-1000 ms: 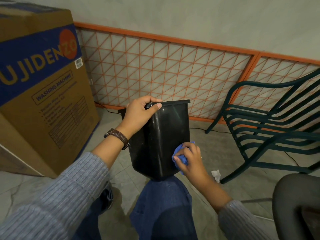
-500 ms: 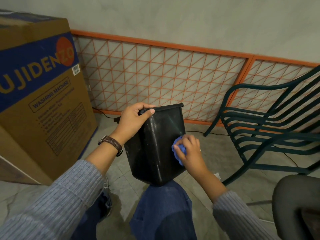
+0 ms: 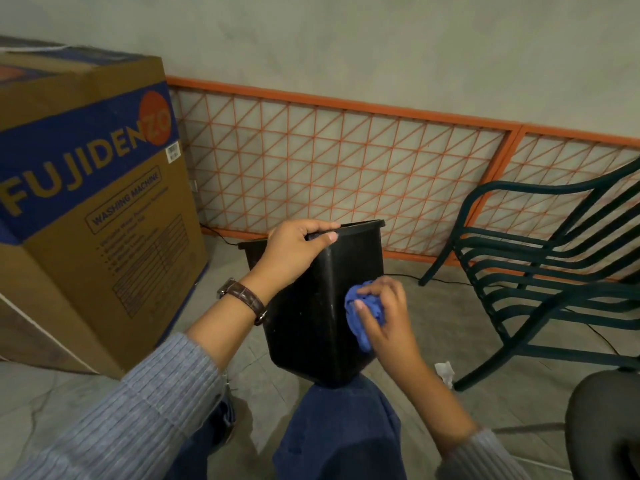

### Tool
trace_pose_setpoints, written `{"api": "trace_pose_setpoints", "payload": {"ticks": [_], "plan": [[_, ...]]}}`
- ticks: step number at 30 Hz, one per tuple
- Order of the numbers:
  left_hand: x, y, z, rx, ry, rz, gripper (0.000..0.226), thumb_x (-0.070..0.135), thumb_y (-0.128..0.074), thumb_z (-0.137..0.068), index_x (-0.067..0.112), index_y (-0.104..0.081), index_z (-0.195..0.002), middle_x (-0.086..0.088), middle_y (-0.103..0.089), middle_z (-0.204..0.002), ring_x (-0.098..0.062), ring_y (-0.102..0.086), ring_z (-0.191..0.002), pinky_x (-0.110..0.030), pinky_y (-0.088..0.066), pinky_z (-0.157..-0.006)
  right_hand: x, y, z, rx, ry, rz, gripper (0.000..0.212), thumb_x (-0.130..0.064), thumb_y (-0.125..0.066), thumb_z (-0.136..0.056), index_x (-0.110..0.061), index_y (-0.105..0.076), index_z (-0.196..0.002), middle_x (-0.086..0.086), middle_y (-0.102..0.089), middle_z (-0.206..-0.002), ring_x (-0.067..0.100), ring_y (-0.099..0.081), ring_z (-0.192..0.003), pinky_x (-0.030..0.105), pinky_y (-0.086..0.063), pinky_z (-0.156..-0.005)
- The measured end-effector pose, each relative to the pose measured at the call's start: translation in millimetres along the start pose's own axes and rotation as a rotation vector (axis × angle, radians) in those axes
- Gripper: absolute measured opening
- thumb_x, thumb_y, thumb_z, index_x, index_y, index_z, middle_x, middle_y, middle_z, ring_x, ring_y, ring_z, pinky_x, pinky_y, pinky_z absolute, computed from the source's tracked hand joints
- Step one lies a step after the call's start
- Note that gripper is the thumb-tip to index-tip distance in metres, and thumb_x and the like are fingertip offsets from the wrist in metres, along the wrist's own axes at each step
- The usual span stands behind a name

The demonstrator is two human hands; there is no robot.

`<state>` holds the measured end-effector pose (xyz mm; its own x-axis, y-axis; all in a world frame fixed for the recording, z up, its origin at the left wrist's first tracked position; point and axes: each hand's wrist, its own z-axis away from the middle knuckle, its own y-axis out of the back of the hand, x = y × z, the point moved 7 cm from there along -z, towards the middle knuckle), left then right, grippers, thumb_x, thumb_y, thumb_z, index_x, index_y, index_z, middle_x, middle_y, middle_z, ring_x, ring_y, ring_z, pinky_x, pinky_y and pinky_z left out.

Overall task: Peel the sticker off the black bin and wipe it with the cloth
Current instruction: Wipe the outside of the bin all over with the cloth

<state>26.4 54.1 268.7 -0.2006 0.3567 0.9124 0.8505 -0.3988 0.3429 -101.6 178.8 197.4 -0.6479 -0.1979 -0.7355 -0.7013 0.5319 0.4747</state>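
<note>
Grey wall (image 3: 346, 46) and tiled floor (image 3: 433, 306) behind, box (image 3: 86, 202) left, chair (image 3: 554, 271) right. Steadies bin (image 3: 304, 323) on knee (image 3: 339, 427), left hand (image 3: 291, 251) curled over its rim; presses bunched cloth (image 3: 360, 332) to bin's side, right hand (image 3: 388, 317) pinching it. Shows no sticker on visible faces, so peeling looks done, wiping under way, other faces likely left.

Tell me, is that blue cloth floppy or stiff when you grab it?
Probably floppy: the blue cloth is scrunched into folds in the right hand. Likely light too, since fingers alone press it against the black bin.
</note>
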Motion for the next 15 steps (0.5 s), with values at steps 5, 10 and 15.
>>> {"api": "trace_pose_setpoints", "payload": {"ticks": [5, 10, 15], "plan": [[38.8, -25.1, 14.0, 0.010, -0.081, -0.061, 0.024, 0.036, -0.065, -0.077, 0.032, -0.069, -0.100, 0.011, -0.070, -0.090, -0.007, -0.062, -0.096, -0.043, -0.042, -0.099, -44.3, 42.5, -35.8, 0.002, 0.112, -0.050, 0.038, -0.027, -0.047, -0.085, -0.023, -0.048, -0.122, 0.007, -0.042, -0.132, 0.002, -0.036, -0.127, 0.012, -0.025, -0.105], [58.1, -33.4, 27.9, -0.046, -0.122, -0.101, 0.037, 0.025, -0.063, -0.084, 0.034, -0.050, -0.118, 0.009, -0.064, -0.076, 0.001, -0.059, -0.072, -0.025, -0.045, -0.086, -45.5, 47.7, -40.6, -0.219, 0.087, -0.117, 0.049, -0.024, -0.042, -0.083, -0.036, -0.041, -0.130, -0.010, -0.045, -0.137, 0.003, -0.039, -0.129, 0.019, -0.030, -0.107], [49.0, -9.7, 28.2, -0.289, -0.234, -0.219, 0.023, 0.045, -0.059, -0.082, 0.030, -0.067, -0.098, 0.017, -0.068, -0.094, 0.005, -0.060, -0.093, -0.020, -0.045, -0.086, -45.2, 57.6, -33.4, -0.166, 0.121, -0.100, 0.047, -0.021, -0.042, -0.081, -0.032, -0.043, -0.127, -0.017, -0.042, -0.133, -0.002, -0.038, -0.128, 0.010, -0.027, -0.103]]}}
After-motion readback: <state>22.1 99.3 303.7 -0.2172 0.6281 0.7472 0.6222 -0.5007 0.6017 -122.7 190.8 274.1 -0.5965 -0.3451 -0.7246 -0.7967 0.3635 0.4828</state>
